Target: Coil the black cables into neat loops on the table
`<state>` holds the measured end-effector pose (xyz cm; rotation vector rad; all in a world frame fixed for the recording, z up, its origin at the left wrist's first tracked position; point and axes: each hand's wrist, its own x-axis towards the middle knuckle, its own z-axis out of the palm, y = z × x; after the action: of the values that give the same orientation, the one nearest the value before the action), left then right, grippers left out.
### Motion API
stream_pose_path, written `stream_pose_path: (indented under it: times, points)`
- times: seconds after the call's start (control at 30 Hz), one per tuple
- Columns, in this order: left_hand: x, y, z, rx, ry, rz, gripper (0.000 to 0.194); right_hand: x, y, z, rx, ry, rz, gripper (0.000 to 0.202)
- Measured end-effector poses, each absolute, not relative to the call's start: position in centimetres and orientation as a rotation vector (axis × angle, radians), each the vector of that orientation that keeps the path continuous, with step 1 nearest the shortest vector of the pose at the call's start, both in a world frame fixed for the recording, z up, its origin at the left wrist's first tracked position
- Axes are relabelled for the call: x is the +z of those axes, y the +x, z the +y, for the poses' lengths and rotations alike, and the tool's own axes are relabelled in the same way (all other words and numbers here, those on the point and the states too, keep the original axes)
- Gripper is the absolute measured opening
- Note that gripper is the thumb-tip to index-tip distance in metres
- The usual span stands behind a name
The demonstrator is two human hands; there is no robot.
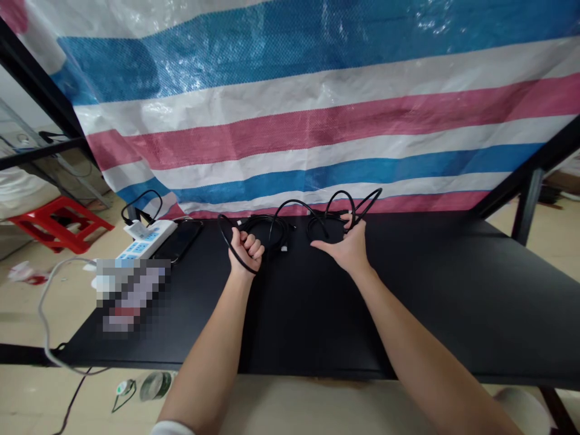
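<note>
A long black cable (296, 202) runs in loose loops between my two hands above the black table (303, 314). My left hand (246, 251) is closed in a fist around one part of it, and a loop arches over the wrist side. My right hand (348, 246) has its thumb stretched out to the left, while its other fingers curl round more loops that stand up behind them. Behind my left hand lies a coiled black cable (286, 228) with light-coloured connector ends. Another dark coil (317, 216) lies by my right hand, partly hidden by it.
On the table's left are a white power strip (159, 233) with a plugged-in charger (136, 230), a black phone (185, 238) and a blurred-out object (136, 296). A striped plastic sheet (317, 133) hangs behind. A red stool (67, 223) stands on the floor at left.
</note>
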<state>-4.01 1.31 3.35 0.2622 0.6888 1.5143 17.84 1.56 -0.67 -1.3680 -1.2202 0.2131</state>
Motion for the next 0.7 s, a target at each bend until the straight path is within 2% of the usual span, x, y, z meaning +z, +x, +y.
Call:
stream_pose_path:
  times: [0.1, 0.17, 0.3, 0.4, 0.7]
  points:
    - [3.0, -4.0, 1.4, 1.53, 0.309, 0.699, 0.05, -0.2, 17.4, 1.3, 0.201, -1.436, -1.151, 0.038]
    - [2.9, -3.9, 1.5, 1.554, 0.32, 0.74, 0.051, 0.4, 17.6, 1.3, 0.345, -1.394, -1.06, 0.033]
    - [2.7, -3.3, 1.6, 1.559, 0.358, 0.884, 0.051, 1.3, 18.0, 1.6, 0.748, -1.169, -0.882, 0.048]
    - [2.5, -2.8, 1.7, 1.583, 0.417, 0.941, 0.051, 1.5, 17.8, 1.8, 0.884, -1.0, -0.832, 0.06]
    - [1.6, -1.6, 1.7, 1.688, 0.483, 1.027, 0.049, -0.3, 13.5, 0.3, 0.675, -1.017, -1.09, 0.067]
